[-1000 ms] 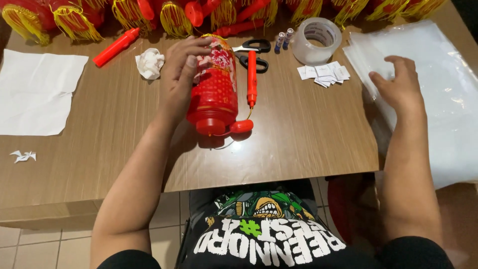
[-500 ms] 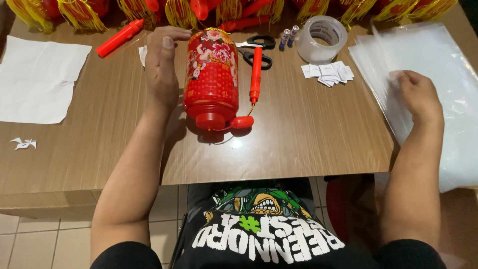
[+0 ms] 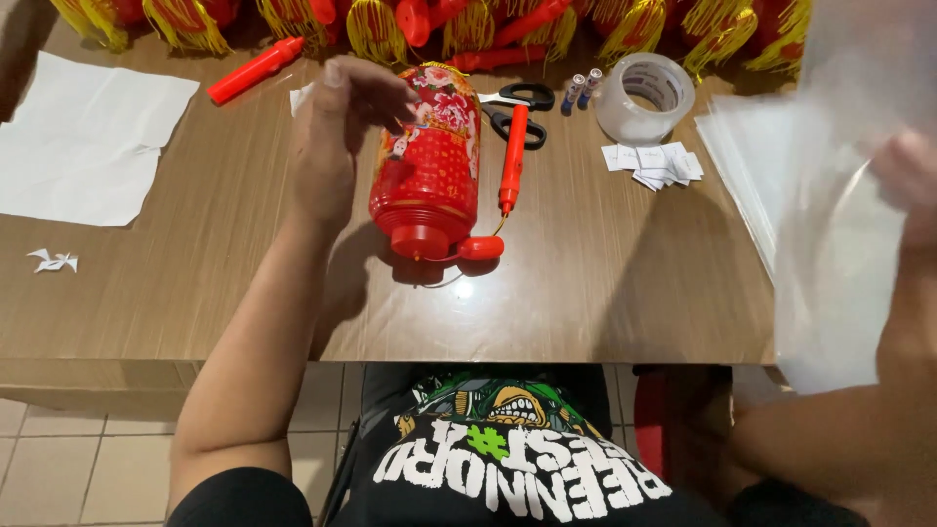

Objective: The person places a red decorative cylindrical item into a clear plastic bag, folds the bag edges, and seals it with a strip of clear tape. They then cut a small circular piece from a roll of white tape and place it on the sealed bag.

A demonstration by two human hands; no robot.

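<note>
Clear plastic bag (image 3: 839, 254) lifted off the table's (image 3: 605, 293) right edge by right hand (image 3: 903, 181), blurred, finger state cannot tell. Left hand (image 3: 337, 137) fingers curl around red lantern (image 3: 429, 161) at table centre. Best keep lantern steady, bag mouth open. Scissors (image 3: 517, 102), tape roll (image 3: 644, 98) near far edge.

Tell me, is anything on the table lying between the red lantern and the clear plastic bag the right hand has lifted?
Yes. Between the red lantern and the clear plastic bag in the right hand lie a red stick and white paper slips.
</note>
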